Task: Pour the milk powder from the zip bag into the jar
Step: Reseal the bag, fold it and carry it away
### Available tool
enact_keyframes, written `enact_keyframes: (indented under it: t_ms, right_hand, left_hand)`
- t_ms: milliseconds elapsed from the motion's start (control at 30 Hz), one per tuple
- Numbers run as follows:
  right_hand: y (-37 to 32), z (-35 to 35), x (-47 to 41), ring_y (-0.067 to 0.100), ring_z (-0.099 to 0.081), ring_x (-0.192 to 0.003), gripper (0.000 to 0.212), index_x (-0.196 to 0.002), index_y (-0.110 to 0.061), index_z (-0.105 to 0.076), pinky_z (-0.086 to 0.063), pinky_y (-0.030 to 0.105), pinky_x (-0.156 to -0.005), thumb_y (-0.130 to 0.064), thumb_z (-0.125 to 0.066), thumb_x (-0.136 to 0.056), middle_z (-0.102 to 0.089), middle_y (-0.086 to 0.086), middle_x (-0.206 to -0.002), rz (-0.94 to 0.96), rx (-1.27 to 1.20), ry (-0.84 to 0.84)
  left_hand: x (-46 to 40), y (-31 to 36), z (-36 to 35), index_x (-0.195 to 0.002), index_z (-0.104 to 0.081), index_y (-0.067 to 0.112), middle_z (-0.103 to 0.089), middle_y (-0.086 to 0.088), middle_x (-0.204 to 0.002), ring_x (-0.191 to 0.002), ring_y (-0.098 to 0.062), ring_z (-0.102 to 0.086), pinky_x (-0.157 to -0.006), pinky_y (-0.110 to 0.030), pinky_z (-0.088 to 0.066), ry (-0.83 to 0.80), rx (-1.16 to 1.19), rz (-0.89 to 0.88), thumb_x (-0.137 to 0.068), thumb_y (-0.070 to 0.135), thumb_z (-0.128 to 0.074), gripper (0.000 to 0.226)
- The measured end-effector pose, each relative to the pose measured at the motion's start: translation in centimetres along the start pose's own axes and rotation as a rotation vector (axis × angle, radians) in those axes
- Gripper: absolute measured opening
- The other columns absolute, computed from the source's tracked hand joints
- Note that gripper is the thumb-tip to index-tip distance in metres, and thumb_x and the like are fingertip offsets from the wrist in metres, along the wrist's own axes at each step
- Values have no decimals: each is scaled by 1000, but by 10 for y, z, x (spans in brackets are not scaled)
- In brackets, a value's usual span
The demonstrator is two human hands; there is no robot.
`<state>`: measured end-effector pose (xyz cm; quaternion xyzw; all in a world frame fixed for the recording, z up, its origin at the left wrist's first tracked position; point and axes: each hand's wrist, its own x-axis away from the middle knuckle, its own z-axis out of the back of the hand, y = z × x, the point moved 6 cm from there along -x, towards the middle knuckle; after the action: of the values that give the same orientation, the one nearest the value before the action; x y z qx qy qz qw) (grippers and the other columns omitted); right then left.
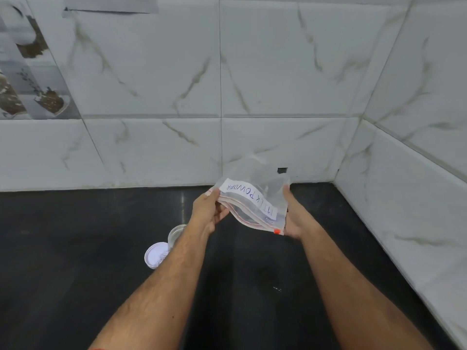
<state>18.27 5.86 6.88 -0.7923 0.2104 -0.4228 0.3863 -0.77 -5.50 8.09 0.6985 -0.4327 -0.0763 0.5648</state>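
Both grips clamp the zip bag — left hand, right hand — above the dark tabletop, jar nearby.

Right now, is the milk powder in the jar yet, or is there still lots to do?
Partly ready. The jar stands open on the black counter, its white lid lying beside it. Both hands, left hand and right hand, hold the zip bag labelled milk powder up in the air, away from the jar. No powder is pouring. The bag looks nearly empty, but I cannot tell whether the jar holds powder.
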Motion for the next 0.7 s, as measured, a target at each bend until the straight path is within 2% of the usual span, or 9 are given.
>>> enact_keyframes:
  t_ms: [33,67,100,167,233,333,467,633,700]
  right_hand:
    - [-2,6,2,29,-73,-95,64,-129,-7,-62,-63,41,-68,-58,-60,-91,-74,13,-111,18,87,61]
    - [-3,11,1,26,-74,-91,54,-131,-5,-60,-62,37,-62,-43,-66,-93,-74,12,-111,28,165,101]
    - [-4,14,1,24,-74,-90,53,-137,-5,-55,-61,36,-60,-30,-70,-93,-72,11,-115,42,222,122]
    - [-9,23,-6,23,-71,-90,73,-152,-10,-32,-61,36,-61,-9,-72,-90,-60,8,-122,81,258,186]
    - [-18,29,-7,24,-70,-89,89,-157,-20,-21,-59,35,-62,1,-72,-88,-53,9,-122,144,254,245]
    - [-28,34,-6,25,-71,-89,87,-155,-24,-26,-58,34,-60,7,-70,-87,-56,10,-126,223,222,246]
    - [-39,38,-4,27,-71,-96,65,-142,-21,-43,-62,37,-67,7,-68,-88,-62,12,-126,295,226,236]
    - [-56,46,-3,27,-71,-98,23,-121,-14,-64,-59,35,-64,-14,-59,-98,-70,12,-116,272,195,202]
    - [-65,49,-2,27,-72,-93,28,-118,-10,-68,-55,36,-69,-19,-50,-98,-72,13,-113,254,131,118]
  left_hand:
    - [-1,-2,-2,-106,-67,17,-73,0,-82,-63,-10,-66,-51,-23,-56,22,10,-9,-101,21,-55,14]
    - [-3,-3,-3,-109,-67,17,-73,-1,-84,-65,-11,-66,-51,-23,-55,48,16,-19,-101,21,-55,15]
    - [-5,-4,-4,-111,-66,16,-73,-2,-86,-66,-12,-66,-50,-22,-55,74,23,-29,-100,21,-55,16]
    - [-7,-6,-6,-112,-65,14,-71,-3,-84,-63,-12,-63,-46,-21,-53,125,35,-48,-100,19,-56,16]
    - [-8,-7,-6,-107,-62,12,-67,-4,-79,-59,-12,-59,-43,-20,-53,189,38,-62,-99,17,-56,10]
    - [-8,-11,-5,-94,-63,8,-65,-6,-71,-53,-12,-55,-43,-22,-50,298,3,-81,-95,13,-60,7]
    - [-6,-17,-7,-83,-69,10,-69,-5,-69,-53,-13,-56,-47,-24,-45,448,-7,-77,-86,12,-61,9]
    - [-7,-2,-27,-88,-65,9,-61,-10,-65,-45,-12,-51,-39,-20,-41,353,71,-119,-89,2,-62,7]
    - [-7,10,-33,-106,-55,18,-61,-13,-69,-47,-13,-53,-41,-22,-44,287,99,-168,-91,-1,-60,24]
